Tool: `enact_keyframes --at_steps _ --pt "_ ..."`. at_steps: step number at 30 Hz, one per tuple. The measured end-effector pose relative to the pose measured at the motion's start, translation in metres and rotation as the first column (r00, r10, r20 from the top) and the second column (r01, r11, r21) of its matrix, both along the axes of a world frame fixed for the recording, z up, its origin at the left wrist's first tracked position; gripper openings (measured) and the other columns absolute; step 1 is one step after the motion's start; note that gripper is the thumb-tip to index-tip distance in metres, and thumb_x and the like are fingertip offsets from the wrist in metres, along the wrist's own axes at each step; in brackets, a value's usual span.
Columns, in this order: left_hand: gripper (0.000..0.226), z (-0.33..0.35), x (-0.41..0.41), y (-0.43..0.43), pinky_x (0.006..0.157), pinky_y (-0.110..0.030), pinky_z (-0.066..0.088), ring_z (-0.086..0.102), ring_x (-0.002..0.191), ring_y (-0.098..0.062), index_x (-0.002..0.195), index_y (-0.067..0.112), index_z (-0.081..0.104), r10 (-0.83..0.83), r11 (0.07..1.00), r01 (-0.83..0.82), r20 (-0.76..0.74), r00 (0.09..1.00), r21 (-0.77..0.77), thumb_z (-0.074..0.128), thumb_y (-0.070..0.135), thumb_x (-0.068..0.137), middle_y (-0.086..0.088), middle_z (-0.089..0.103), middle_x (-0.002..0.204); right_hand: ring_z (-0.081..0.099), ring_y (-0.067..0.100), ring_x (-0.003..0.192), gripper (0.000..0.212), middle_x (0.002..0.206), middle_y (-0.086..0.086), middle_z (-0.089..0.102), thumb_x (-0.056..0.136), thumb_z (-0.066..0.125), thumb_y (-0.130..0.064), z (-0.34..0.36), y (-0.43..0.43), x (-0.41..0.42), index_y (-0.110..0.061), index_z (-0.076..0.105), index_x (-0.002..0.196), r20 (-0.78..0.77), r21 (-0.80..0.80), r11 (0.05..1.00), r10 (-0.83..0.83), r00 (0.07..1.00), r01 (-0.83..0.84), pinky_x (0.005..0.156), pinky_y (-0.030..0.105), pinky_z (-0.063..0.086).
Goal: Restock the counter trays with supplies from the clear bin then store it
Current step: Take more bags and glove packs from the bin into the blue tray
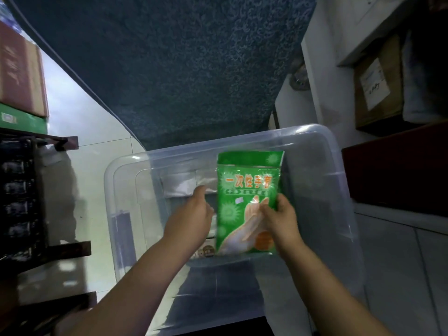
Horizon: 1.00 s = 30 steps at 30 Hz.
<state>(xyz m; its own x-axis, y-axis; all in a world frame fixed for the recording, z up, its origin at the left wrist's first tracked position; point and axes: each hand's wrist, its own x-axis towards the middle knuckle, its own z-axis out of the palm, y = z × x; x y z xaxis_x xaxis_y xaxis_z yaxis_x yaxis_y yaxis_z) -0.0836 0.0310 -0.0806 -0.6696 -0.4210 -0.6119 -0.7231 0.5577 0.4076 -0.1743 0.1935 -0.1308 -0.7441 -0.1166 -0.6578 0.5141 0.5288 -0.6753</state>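
A large clear plastic bin (339,190) sits on the floor in front of me, partly on a dark blue patterned rug (181,69). My right hand (281,217) grips the lower right edge of a green packet of disposable gloves (244,195), held upright above the bin. Inside the bin, my left hand (194,209) reaches down with its fingers curled, touching a white packet (184,185) on the bottom. Whether it grips that packet I cannot tell. Other small packs lie under the green packet, mostly hidden.
A dark metal rack (31,202) stands at the left, with brown and green cartons (19,76) behind it. White cabinets (322,76) and a cardboard box (378,86) are at the right, above a dark red-brown surface (397,170). Pale floor tiles (80,122) surround the rug.
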Motion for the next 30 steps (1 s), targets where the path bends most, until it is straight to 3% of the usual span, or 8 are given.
enact_keyframes --at_steps 5,12,16,19,22,25,28,30 --pt "0.028 -0.012 0.026 -0.016 0.069 -0.036 0.05 0.058 0.076 -0.025 0.117 0.017 0.048 0.044 0.996 -0.043 0.015 0.999 -0.082 0.037 0.009 0.093 -0.009 0.063 0.095 0.058 0.041 0.101 0.022 0.112 0.025 0.059 0.092 0.047 -0.009 -0.018 0.019 -0.023 0.001 0.052 0.111 -0.171 0.525 0.826 0.34 0.925 -0.207 0.079 0.04 0.046" --pt "0.037 -0.008 0.057 -0.026 0.078 -0.035 0.051 0.064 0.096 -0.027 0.127 0.014 0.052 0.076 0.987 -0.074 0.012 0.997 -0.144 0.049 0.01 0.09 -0.01 0.065 0.115 0.044 0.049 0.121 0.077 0.14 0.03 0.04 0.072 0.063 0.011 -0.048 0.015 -0.004 0.005 0.028 0.141 -0.222 0.747 0.567 0.704 0.674 -0.346 0.088 0.055 0.048" --pt "0.031 0.004 0.059 -0.038 0.063 -0.037 0.053 0.069 0.076 -0.032 0.105 0.009 0.068 -0.065 0.955 0.064 0.006 0.998 -0.29 0.07 0.003 0.074 -0.013 0.072 0.094 0.03 0.045 0.134 0.087 0.15 0.027 0.025 0.073 0.067 0.006 -0.056 0.017 -0.005 0.002 0.019 0.145 -0.084 0.787 0.443 0.765 0.638 -0.428 0.106 0.052 0.033" --pt "0.029 0.013 0.06 -0.051 0.062 -0.041 0.054 0.068 0.068 -0.033 0.094 0.007 0.072 -0.125 0.91 0.1 -0.036 0.992 -0.402 0.075 -0.001 0.066 -0.013 0.073 0.082 0.047 0.046 0.121 0.069 0.139 0.027 0.044 0.074 0.07 -0.001 -0.056 0.003 -0.001 0.002 0.04 0.136 -0.14 0.763 0.512 0.726 0.674 -0.393 0.097 0.058 0.04" --pt "0.028 0.014 0.065 -0.061 0.071 -0.043 0.054 0.068 0.076 -0.035 0.094 0.007 0.072 -0.156 0.877 0.104 -0.073 0.985 -0.469 0.071 -0.003 0.068 -0.015 0.073 0.087 0.05 0.031 0.119 0.04 0.132 0.012 0.053 0.097 0.035 -0.029 -0.049 -0.033 0.007 -0.015 0.049 0.132 -0.176 0.534 0.568 0.799 0.575 -0.626 0.102 0.049 0.037" --pt "0.027 0.01 0.071 -0.065 0.078 -0.046 0.053 0.069 0.08 -0.036 0.094 0.006 0.072 -0.176 0.87 0.123 -0.066 0.982 -0.477 0.072 0.001 0.068 -0.016 0.074 0.091 0.056 0.032 0.104 0.027 0.112 0.016 0.061 0.091 0.044 -0.009 -0.065 -0.074 0.023 -0.008 0.06 0.113 -0.039 0.325 0.542 0.826 0.562 -0.775 0.09 0.039 0.043" --pt "0.029 0.003 0.076 -0.068 0.079 -0.045 0.053 0.069 0.08 -0.034 0.093 0.005 0.072 -0.225 0.858 0.146 -0.105 0.969 -0.492 0.074 0.0 0.064 -0.015 0.073 0.09 0.054 0.016 0.073 0.015 0.082 0.004 0.055 0.085 0.057 -0.003 -0.072 -0.112 0.038 -0.017 0.055 0.081 0.334 0.038 0.931 0.33 0.883 -0.362 0.071 0.028 0.045" --pt "0.031 -0.003 0.08 -0.069 0.081 -0.043 0.052 0.069 0.082 -0.033 0.093 0.005 0.072 -0.272 0.844 0.184 -0.105 0.957 -0.504 0.074 0.001 0.062 -0.015 0.073 0.092 0.056 0.011 0.071 0.013 0.081 0.006 0.057 0.082 0.062 -0.002 -0.076 -0.132 0.048 -0.013 0.056 0.082 0.471 -0.02 0.997 -0.061 0.88 0.08 0.069 0.024 0.048"
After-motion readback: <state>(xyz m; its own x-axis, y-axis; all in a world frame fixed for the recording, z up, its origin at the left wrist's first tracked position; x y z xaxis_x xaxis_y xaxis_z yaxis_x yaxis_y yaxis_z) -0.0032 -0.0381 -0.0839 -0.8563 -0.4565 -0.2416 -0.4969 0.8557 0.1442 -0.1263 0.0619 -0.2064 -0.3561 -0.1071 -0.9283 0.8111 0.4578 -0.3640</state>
